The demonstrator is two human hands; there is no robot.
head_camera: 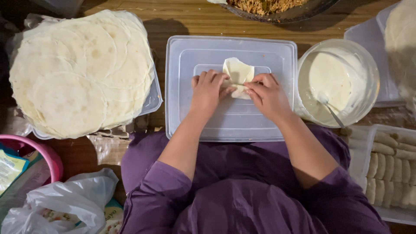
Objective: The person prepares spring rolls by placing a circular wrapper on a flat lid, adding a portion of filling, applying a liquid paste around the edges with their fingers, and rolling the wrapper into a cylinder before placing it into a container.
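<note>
Both hands, left hand (208, 89) and right hand (266, 93), pinch the folded wrapper (238, 73) on the plastic lid (186, 65). Its filling is hidden. The pan (281, 16) is cut off above.

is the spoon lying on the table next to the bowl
No, the spoon stands inside the glass bowl of white paste, its handle leaning on the near rim.

Matt dough wrapper (238, 71), translucent plastic lid (277, 56)

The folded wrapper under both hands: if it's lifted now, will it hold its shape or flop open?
The wrapper is probably floppy: it looks thin, with a soft creased flap. It may unfold, since both the left hand and right hand press its folds. It likely slides easily on the smooth plastic lid.
</note>
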